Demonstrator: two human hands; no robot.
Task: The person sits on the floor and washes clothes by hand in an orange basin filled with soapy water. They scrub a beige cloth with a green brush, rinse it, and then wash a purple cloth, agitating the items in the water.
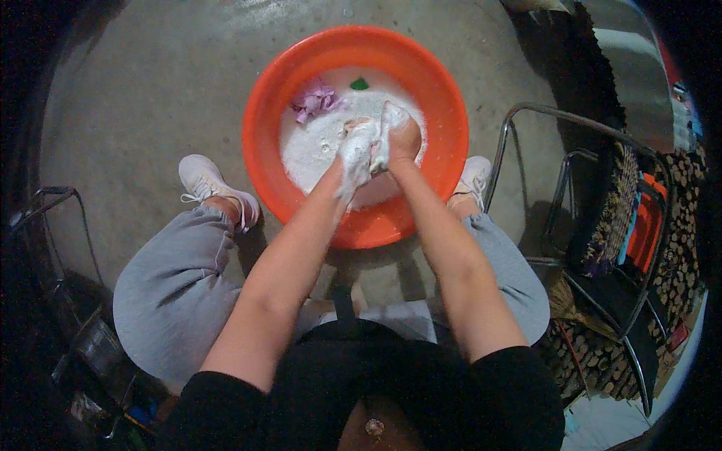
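Observation:
An orange plastic basin (355, 35) stands on the floor between my feet, with foamy water (310, 155) in it. My left hand (360, 147), thick with suds, and my right hand (405, 135) meet over the foam, right of the basin's middle. A wet, suds-covered cloth (382, 147) is bunched between them, and both hands grip it. Foam hides most of the left fingers and much of the cloth. Beyond my left hand a crumpled lilac cloth (316, 101) lies in the suds at the upper left. A small green object (359, 84) shows near the far inner wall.
Concrete floor (141, 101) surrounds the basin. My sneakers (217, 189) stand at either side of it. A metal-framed chair (569, 115) holding folded textiles is at the right, near a straw broom (575, 307). Another metal frame (62, 194) stands at the far left.

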